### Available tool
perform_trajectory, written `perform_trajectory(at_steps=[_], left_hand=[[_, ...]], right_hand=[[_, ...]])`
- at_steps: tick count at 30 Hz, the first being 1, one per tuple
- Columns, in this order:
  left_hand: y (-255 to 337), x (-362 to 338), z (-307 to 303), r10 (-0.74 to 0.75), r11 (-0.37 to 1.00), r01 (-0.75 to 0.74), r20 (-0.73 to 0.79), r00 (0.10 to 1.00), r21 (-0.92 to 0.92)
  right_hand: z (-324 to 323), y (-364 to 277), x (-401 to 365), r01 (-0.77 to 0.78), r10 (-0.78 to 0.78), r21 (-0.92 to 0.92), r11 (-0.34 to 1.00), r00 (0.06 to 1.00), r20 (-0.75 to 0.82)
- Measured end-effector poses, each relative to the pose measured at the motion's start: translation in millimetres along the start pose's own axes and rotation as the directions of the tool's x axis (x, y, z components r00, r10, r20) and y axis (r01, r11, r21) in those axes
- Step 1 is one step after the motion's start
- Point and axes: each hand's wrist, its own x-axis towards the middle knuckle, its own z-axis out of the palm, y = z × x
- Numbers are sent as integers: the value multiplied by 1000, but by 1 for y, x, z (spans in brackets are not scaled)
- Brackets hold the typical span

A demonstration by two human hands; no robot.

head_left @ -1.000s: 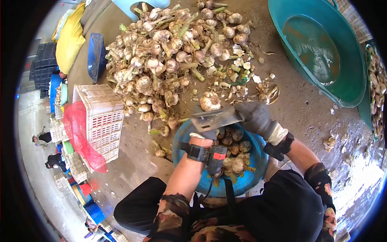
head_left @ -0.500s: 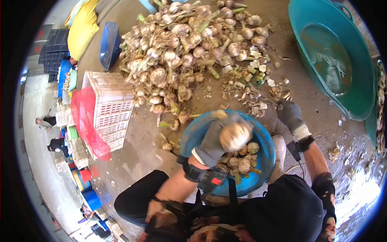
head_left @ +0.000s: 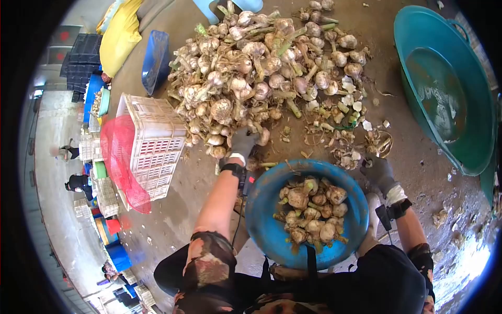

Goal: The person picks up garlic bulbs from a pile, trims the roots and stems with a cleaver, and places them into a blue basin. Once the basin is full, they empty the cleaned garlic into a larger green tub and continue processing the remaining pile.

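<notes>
At the near edge of a heap of garlic (head_left: 240, 73), my gloved left hand (head_left: 244, 142) has its fingers closed round a garlic bulb (head_left: 263, 137), partly hidden by the glove. Between my legs stands a blue basin (head_left: 260, 230) with several trimmed garlic bulbs (head_left: 315, 226) inside. My gloved right hand (head_left: 379, 175) is low over the floor just right of the basin. Its fingers are curled closed, and I cannot make out what is in them. Peelings and cut stalks (head_left: 340, 118) lie ahead of it.
Left of the heap stands a white plastic crate (head_left: 157, 146) draped with red netting (head_left: 117, 152). A big green tub (head_left: 455, 152) is at right, a blue scoop-like container (head_left: 155, 63) at upper left. People and stacked crates are far left.
My left hand has left the basin, where it held a large garlic bulb, and moved up and left to the heap. That bulb is out of the hand. My right hand stays beside the basin.
</notes>
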Motion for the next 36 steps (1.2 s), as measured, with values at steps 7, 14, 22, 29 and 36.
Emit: perform_trajectory(at_steps=[7,14,22,29,36], left_hand=[[32,-69,-10,196,69,357,364,911,-931],[112,-115,2,527,600,-41,357,771,-799],[105,-130,18,533,481,-231,73,843,-846],[70,-118,88,652,-447,574,189,735,-686],[110,-140,60,447,753,-235,217,868,-615]], right_hand=[[-8,-21,5,86,-86,1,996,995,-41],[-33,-96,-21,549,-542,121,827,836,-88],[-13,5,4,105,-118,-120,987,987,-111],[-11,-69,-34,708,-704,-63,703,680,-206],[-9,-71,-31,650,-655,-89,755,755,-45]])
